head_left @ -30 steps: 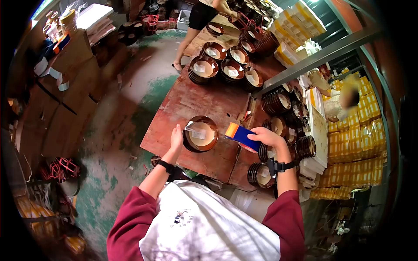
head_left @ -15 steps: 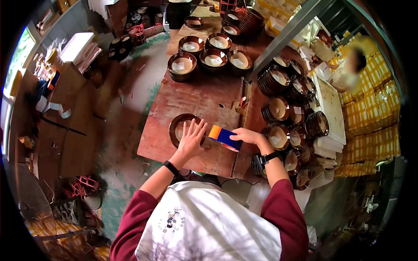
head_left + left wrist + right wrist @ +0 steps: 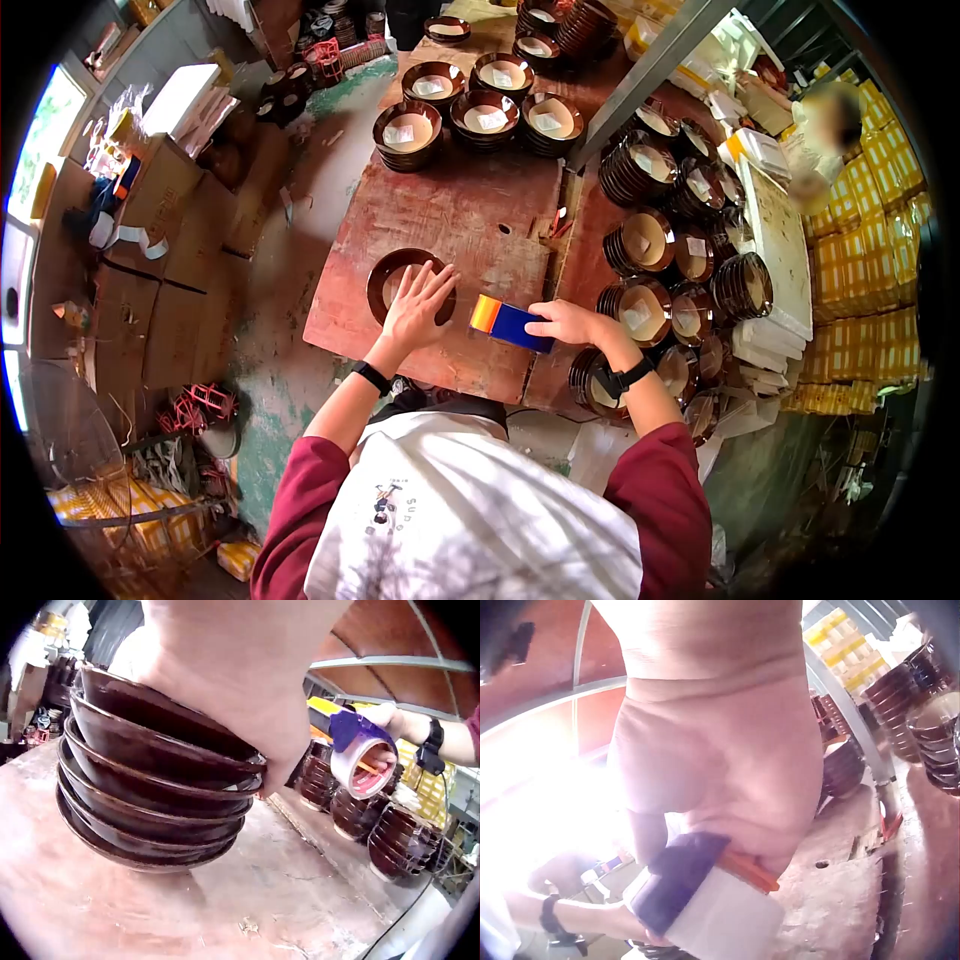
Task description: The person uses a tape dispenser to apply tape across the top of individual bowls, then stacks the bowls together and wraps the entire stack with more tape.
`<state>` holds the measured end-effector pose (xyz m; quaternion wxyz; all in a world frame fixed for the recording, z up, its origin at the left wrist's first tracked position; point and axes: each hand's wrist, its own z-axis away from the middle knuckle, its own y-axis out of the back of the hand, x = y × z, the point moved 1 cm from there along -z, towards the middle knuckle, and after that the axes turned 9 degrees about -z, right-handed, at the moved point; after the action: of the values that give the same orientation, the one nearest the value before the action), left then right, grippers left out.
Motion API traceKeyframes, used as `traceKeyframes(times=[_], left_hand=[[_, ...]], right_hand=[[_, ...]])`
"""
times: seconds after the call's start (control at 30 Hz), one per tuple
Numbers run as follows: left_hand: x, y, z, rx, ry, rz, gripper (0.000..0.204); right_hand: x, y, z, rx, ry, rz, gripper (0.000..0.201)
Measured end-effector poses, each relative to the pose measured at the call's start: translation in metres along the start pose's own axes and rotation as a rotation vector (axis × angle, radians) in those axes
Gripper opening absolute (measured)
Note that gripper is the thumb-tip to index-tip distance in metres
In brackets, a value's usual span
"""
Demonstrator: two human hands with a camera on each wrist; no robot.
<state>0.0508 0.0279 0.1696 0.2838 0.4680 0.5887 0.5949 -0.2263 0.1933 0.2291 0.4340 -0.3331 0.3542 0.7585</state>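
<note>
A stack of several glossy dark brown bowls (image 3: 154, 784) stands on the red-brown tabletop; in the head view the top rim (image 3: 377, 290) circles a pale inside. Over this stack lies my left hand (image 3: 413, 312), fingers straight and spread across the top bowl, covering much of its inside. In the left wrist view its thumb side comes down at the rim. My right hand (image 3: 578, 326) grips a blue and orange tape dispenser (image 3: 515, 326) just right of the stack. A wide roll of tape (image 3: 362, 771) sits in the dispenser, its side facing the left wrist camera.
More bowl stacks (image 3: 485, 115) with white paper slips stand at the table's far end, and others (image 3: 640, 240) crowd the right side. A grey metal post (image 3: 640, 85) rises beside them. A person (image 3: 825, 140) is at the right, near yellow-taped boxes (image 3: 860, 340).
My left hand has gone from the stack's left side to spread over its top. The right hand keeps its grip on the tape dispenser. The head view has shifted.
</note>
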Motion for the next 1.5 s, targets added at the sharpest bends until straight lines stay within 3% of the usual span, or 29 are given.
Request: traceKeyframes(times=[0.27, 0.43, 0.53, 0.63, 0.77, 0.9, 1.27, 1.37, 1.5], left_hand=[[0.006, 0.007, -0.003, -0.041, 0.043, -0.02, 0.087], [0.007, 0.007, -0.005, -0.066, 0.03, -0.021, 0.089], [0.01, 0.007, -0.006, -0.094, 0.034, -0.033, 0.091], [0.008, 0.004, -0.005, -0.113, 0.028, -0.037, 0.092], [0.008, 0.004, -0.004, -0.09, 0.023, -0.026, 0.09], [0.008, 0.002, -0.002, -0.054, 0.028, 0.004, 0.087], [0.013, -0.008, 0.021, 0.001, 0.07, -0.159, 0.089], [0.011, -0.019, 0.036, 0.023, 0.077, -0.241, 0.09], [0.009, -0.017, 0.037, 0.002, 0.07, -0.235, 0.093]], right_hand=[[0.048, 0.047, 0.071, 0.018, -0.108, 0.079, 0.04], [0.051, 0.057, 0.108, 0.08, -0.159, 0.098, 0.043], [0.045, 0.04, 0.086, 0.155, -0.113, 0.238, 0.044], [0.023, 0.021, 0.038, 0.079, -0.398, 0.389, 0.045], [0.042, -0.014, -0.028, 0.234, -0.34, 0.495, 0.045], [0.053, -0.041, -0.075, 0.255, -0.334, 0.463, 0.044], [0.046, -0.036, -0.058, 0.261, -0.502, 0.336, 0.042], [0.023, -0.028, -0.031, 0.332, -0.554, 0.288, 0.044], [0.033, -0.018, -0.02, 0.305, -0.56, 0.36, 0.045]])
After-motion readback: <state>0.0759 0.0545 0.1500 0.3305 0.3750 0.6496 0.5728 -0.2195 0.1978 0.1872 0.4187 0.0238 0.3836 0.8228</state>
